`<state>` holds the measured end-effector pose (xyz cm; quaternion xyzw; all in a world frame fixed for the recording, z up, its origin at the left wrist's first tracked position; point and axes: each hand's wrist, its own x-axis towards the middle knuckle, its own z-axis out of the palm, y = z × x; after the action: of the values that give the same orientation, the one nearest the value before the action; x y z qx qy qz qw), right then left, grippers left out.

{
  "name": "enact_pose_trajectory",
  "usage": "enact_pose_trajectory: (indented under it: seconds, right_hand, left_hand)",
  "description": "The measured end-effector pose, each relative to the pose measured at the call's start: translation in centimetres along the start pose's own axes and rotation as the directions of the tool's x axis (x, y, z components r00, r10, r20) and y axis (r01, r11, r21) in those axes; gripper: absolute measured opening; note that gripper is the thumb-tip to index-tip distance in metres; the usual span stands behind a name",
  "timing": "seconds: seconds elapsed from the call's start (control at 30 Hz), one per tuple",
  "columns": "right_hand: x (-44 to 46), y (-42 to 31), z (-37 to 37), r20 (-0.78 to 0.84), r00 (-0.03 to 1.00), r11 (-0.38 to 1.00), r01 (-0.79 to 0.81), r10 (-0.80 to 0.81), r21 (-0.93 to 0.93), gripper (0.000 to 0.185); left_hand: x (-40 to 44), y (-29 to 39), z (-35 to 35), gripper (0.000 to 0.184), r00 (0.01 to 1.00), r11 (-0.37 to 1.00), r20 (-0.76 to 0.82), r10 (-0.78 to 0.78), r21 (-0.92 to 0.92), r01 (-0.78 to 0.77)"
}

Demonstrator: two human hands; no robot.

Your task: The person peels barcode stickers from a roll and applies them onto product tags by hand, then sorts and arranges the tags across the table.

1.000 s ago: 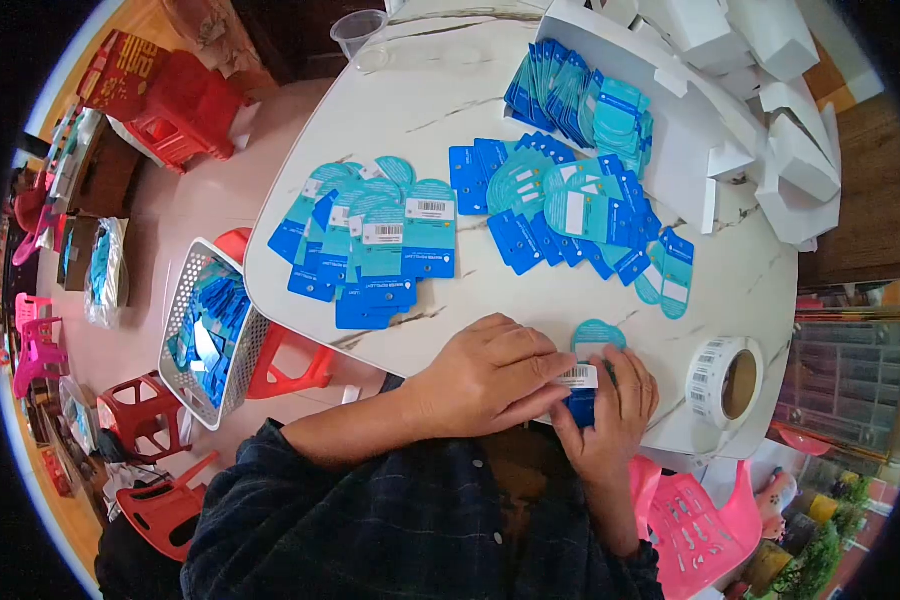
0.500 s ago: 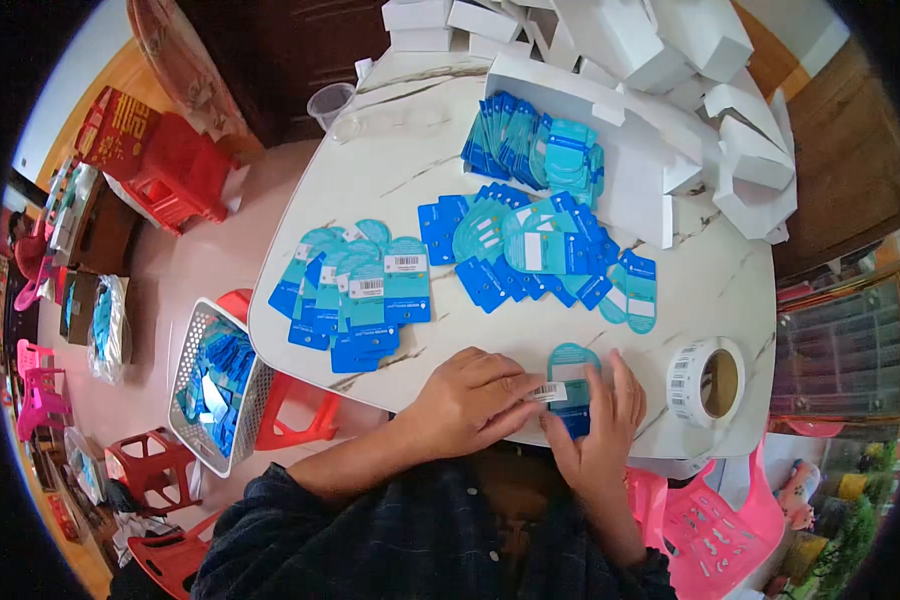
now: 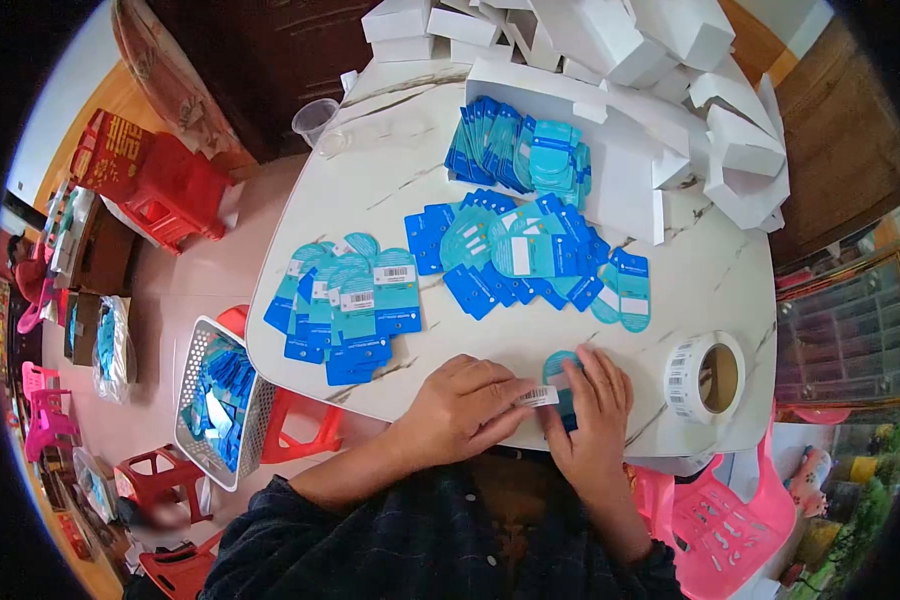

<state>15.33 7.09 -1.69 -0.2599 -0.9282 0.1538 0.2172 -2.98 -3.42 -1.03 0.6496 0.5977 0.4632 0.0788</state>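
My left hand pinches a small white barcode label between thumb and fingers, its printed end sticking out to the right over a blue and teal card. That card lies near the table's front edge, partly covered by my right hand, whose fingers are spread over its right side. Left of centre is a pile of cards with barcode labels. More cards, showing blank white boxes, are fanned out in the middle. To the right stands a roll of barcode labels.
An open white box holds stacked cards; white cartons are heaped behind it. A clear cup sits at the table's back left. A white basket of cards is left of the table, and a pink chair at front right.
The view has shifted, moving the table's contents leftward and down. The label has come away from over the card's middle toward its left side, still in my left fingers. My right hand covers more of the card.
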Motion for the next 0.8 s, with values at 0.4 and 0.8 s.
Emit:
enact_pose_trajectory:
  seconds: [0.4,0.8]
  right_hand:
    - [-0.06,0.12,0.04,-0.027,1.0,0.996,-0.002,0.005,0.086,0.051]
    - [-0.42,0.35,0.42,-0.098,0.993,0.994,-0.055,0.064,0.089,0.051]
  left_hand:
    - [-0.1,-0.14,-0.03,0.031,0.999,0.999,-0.008,-0.034,0.01,0.034]
    - [-0.33,0.0,0.01,0.035,0.99,0.99,-0.014,-0.14,0.02,0.14]
